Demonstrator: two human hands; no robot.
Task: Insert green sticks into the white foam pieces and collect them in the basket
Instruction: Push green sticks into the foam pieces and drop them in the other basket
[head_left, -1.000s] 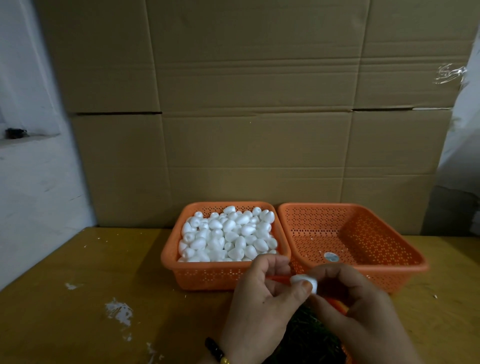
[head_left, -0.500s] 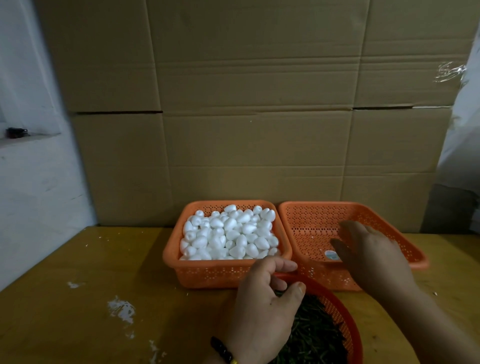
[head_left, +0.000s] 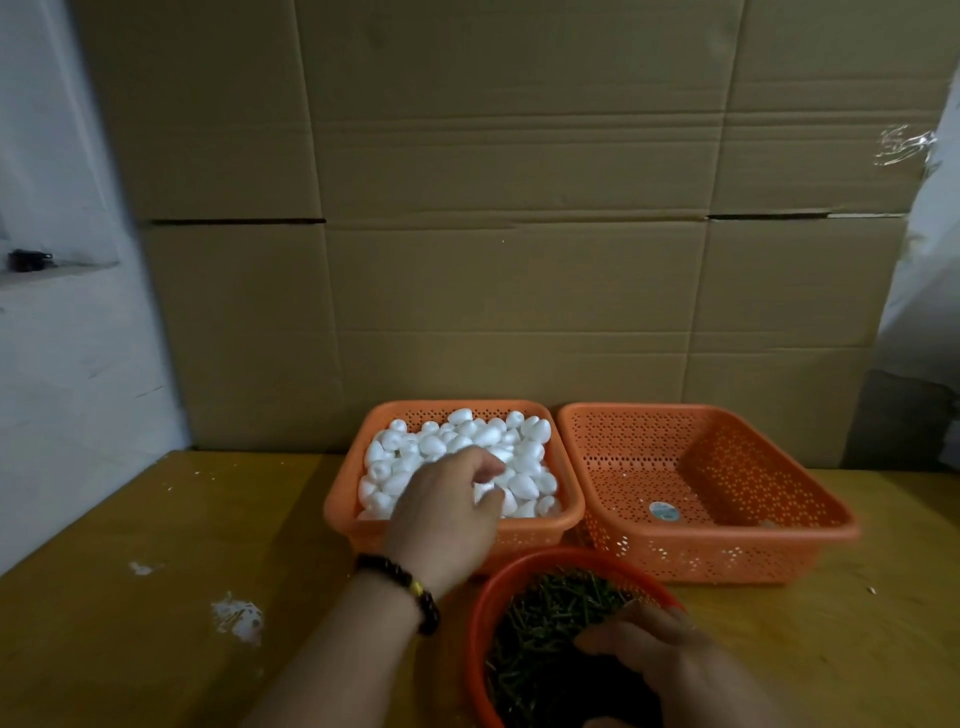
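Observation:
Several white foam pieces (head_left: 522, 486) fill the left orange basket (head_left: 343, 512). My left hand (head_left: 447, 514) reaches over that basket's front rim, and its curled thumb and fingers pinch one foam piece (head_left: 484, 489) in the pile. Close to me stands a round red basket (head_left: 475, 618) full of green sticks (head_left: 550, 613). My right hand (head_left: 670, 660) is down in the sticks with its fingers bent. Its fingertips are hidden in the dark pile, so any grip on a stick is unclear. The right orange basket (head_left: 810, 525) shows a round sticker (head_left: 664, 511) on its floor.
All three baskets sit on a yellow wooden table (head_left: 156, 597) with white smears (head_left: 236, 616) at the left. A cardboard wall (head_left: 493, 234) stands right behind the baskets. A white wall (head_left: 62, 364) runs along the left side.
My right hand carried a foam piece to the right basket, then came back down into the green sticks. My left hand moved forward from the red basket into the foam pieces.

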